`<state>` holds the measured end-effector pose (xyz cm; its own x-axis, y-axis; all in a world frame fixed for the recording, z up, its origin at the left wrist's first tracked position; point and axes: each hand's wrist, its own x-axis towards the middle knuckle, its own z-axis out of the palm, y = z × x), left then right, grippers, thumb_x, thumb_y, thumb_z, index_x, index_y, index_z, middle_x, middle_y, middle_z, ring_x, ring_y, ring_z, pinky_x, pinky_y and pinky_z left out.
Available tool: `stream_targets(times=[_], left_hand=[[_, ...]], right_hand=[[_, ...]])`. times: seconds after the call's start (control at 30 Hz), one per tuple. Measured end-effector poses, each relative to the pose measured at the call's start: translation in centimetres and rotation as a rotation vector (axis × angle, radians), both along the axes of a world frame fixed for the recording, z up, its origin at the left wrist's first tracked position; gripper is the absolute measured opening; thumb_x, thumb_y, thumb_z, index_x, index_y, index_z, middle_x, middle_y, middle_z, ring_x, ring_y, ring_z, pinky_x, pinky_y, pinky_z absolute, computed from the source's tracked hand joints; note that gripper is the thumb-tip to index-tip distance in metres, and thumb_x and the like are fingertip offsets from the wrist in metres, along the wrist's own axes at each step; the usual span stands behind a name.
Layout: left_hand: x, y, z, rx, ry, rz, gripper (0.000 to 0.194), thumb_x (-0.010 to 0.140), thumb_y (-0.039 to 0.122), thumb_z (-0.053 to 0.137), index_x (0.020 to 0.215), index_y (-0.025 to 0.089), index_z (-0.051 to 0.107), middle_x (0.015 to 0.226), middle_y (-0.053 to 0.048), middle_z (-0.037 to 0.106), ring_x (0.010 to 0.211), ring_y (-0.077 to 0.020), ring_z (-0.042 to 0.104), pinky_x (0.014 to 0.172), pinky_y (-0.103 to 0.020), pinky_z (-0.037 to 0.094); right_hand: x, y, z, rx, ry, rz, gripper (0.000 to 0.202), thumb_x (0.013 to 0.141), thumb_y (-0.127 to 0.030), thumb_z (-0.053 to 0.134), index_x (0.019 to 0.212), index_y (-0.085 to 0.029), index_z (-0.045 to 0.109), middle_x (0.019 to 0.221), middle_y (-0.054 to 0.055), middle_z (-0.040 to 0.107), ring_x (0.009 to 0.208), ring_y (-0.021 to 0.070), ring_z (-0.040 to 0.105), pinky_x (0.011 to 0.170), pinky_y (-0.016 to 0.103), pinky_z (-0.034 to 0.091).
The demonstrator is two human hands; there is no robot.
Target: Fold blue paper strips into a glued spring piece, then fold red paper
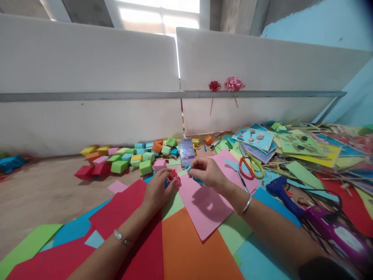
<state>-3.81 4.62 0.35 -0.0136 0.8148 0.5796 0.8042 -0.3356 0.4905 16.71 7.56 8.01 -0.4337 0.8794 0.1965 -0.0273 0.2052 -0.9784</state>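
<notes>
My left hand (pixel 159 188) is closed on a small pinkish-red piece of folded paper (pixel 175 179), held at its fingertips over the sheets. To its right, my right hand (pixel 208 172) pinches a small light-blue paper piece (pixel 188 168) between thumb and finger. Some teal material shows under that hand's curled fingers; I cannot tell what it is. The two hands are apart. Below them lie a pink sheet (pixel 208 208), a red sheet (pixel 147 241) and an orange sheet (pixel 195 249). A phone (pixel 187 151) leans just beyond the hands.
Several small paper boxes (pixel 119 167) cluster at the back left. Scissors (pixel 252 165), a pen (pixel 242 181) and a blue-and-purple glue gun (pixel 294 200) lie on the right, near picture cards (pixel 254 138). White panels (pixel 87 58) stand behind, with two paper flowers (pixel 234 84) on the ledge.
</notes>
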Motion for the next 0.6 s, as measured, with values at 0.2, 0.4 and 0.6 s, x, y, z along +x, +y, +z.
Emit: stream_targets(times=[0.2,0.4,0.6], left_hand=[[1.0,-0.7,0.6,0.096,-0.111,-0.056,0.015,0.084,0.031,0.066,0.094,0.022,0.06,0.098,-0.008,0.067,0.094,-0.0256,0.065,0.081,-0.04,0.056],[1.4,-1.4,0.6,0.118,-0.207,-0.117,0.05,0.081,0.03,0.074,0.125,0.022,0.051,0.11,-0.01,0.068,0.101,-0.0255,0.069,0.089,-0.042,0.057],[1.7,-1.6,0.8,0.015,-0.466,-0.184,0.07,0.069,0.03,0.085,0.13,0.025,0.052,0.118,-0.011,0.068,0.113,-0.0298,0.066,0.103,-0.051,0.05]], right_hand=[[0.1,-0.5,0.0,0.342,-0.153,0.043,0.004,0.077,-0.019,0.061,0.072,-0.02,0.061,0.075,-0.002,0.064,0.073,0.0128,0.059,0.073,0.027,0.048],[0.0,0.0,-1.3,0.685,-0.361,0.13,0.005,0.081,-0.016,0.06,0.082,-0.021,0.062,0.08,0.001,0.069,0.075,0.0157,0.06,0.074,0.028,0.044],[0.0,0.0,-2.1,0.635,-0.277,0.004,0.009,0.084,-0.015,0.056,0.08,-0.02,0.063,0.081,0.001,0.07,0.069,0.0136,0.059,0.068,0.024,0.045]])
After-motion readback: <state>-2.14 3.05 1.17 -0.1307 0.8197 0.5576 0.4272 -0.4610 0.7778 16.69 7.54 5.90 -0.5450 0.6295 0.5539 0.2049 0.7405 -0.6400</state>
